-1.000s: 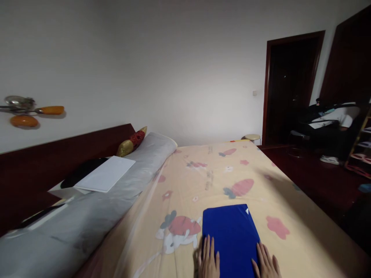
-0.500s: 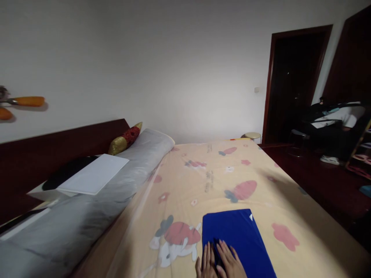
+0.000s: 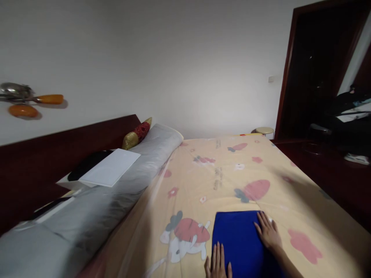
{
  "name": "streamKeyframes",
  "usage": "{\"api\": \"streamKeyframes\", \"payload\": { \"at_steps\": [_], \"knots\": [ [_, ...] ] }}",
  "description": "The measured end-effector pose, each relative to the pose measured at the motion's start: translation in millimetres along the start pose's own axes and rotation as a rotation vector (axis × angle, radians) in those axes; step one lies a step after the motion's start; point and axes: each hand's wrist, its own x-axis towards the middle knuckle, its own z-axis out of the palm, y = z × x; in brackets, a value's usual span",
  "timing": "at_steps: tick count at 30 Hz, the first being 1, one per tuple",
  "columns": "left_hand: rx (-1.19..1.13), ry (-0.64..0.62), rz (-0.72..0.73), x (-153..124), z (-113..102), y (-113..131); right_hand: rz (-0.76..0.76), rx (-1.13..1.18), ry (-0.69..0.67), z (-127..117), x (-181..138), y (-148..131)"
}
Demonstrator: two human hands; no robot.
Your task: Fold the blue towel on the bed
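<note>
My right hand [image 3: 268, 231] has swept out from the middle of the flat, folded bright-blue cloth [image 3: 239, 241] to its far right corner; half a second ago it lay next to my left hand near the cloth's near edge. Now its fingers [image 3: 262, 222] are spread flat, palm down, pressing on that corner, pinching nothing. My left hand [image 3: 217, 264] has stayed low at the cloth's near left edge, fingers straight and held close together, flat on the fabric where it meets the bed sheet. Neither hand grips anything.

The blue cloth lies on the pale yellow bed sheet printed with red carrots and a cartoon rabbit [image 3: 203, 181], close to me and just right of the rabbit print [image 3: 187, 239]. It looks smooth and squared. I judge that the sweep was a smoothing stroke that flattened the top layer, so the fold looks settled.

My view has also swung a little, and the dark wooden doorway [image 3: 315, 65] now stands larger at the right. Along the left run a long grey bolster [image 3: 95, 208] and a dark wooden headboard [image 3: 58, 154].
</note>
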Motion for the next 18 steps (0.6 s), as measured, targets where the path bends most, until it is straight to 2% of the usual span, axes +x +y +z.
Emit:
{"api": "streamKeyframes", "payload": {
  "at_steps": [2, 5, 7, 10, 12, 16, 18],
  "knots": [
    [0.006, -0.027, -0.005, -0.4, 0.2, -0.2, 0.061, -0.041, -0.005, 0.9, 3.9, 16.2],
    [0.016, -0.04, -0.015, -1.2, 3.5, -1.6, 0.095, -0.096, -0.005, 2.1, 7.6, 21.9],
    [0.012, -0.017, -0.011, -1.7, 6.6, -2.4, 0.119, -0.111, 0.016, 0.5, 9.6, 15.4],
    [0.015, 0.016, 0.003, -2.4, 11.3, -3.8, 0.124, -0.134, 0.056, -3.4, 2.7, -8.4],
    [0.021, 0.035, 0.016, -2.5, 14.3, -5.6, 0.013, -0.108, 0.076, -1.7, -14.2, -32.1],
    [0.026, 0.074, 0.041, -1.1, 17.6, -10.3, -0.326, 0.05, 0.035, 17.3, -63.8, -73.4],
    [0.02, 0.074, 0.022, 0.3, 16.2, -12.1, -0.342, 0.087, 0.007, 26.3, -81.4, -76.2]
  ]
}}
